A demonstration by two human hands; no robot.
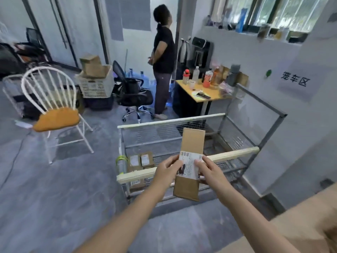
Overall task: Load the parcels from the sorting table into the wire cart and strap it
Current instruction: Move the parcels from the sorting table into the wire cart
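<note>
Long parcel (190, 161) gripped between both hands, left hand (166, 170), right hand (209, 170)

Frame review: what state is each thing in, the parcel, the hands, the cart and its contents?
long parcel: held over the wire cart, label up.
left hand: grips the parcel's left edge.
right hand: grips its right edge.
wire cart: top open, no strap across it.
small parcels: lying in the cart's left end, labels up.

White sheet (295, 82) on the wall (321, 128) reads 笼车区. Shipping label (188, 166) on the brown parcel (193, 141) shows a barcode, its print too blurred to read.
</note>
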